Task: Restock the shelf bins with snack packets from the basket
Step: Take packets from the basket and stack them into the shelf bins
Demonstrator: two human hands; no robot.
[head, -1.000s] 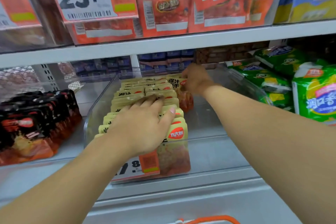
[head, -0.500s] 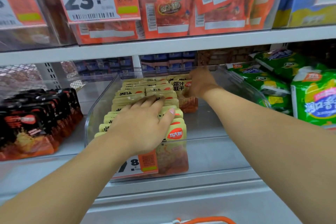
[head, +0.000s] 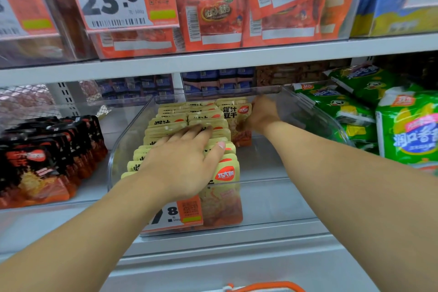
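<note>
Left hand (head: pixel 182 163), fingers flat, steadies the upright yellow packets (head: pixel 189 118); right hand (head: pixel 262 114) fingers pinch a rear packet (head: pixel 237 116), seemingly light, soft, slippery, best gripped by its sealed edge.

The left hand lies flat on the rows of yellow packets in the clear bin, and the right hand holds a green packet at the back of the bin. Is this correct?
Not quite: the head view shows the right hand holding a yellow packet, not green. The left hand does lie flat on the rows in the clear bin.
</note>
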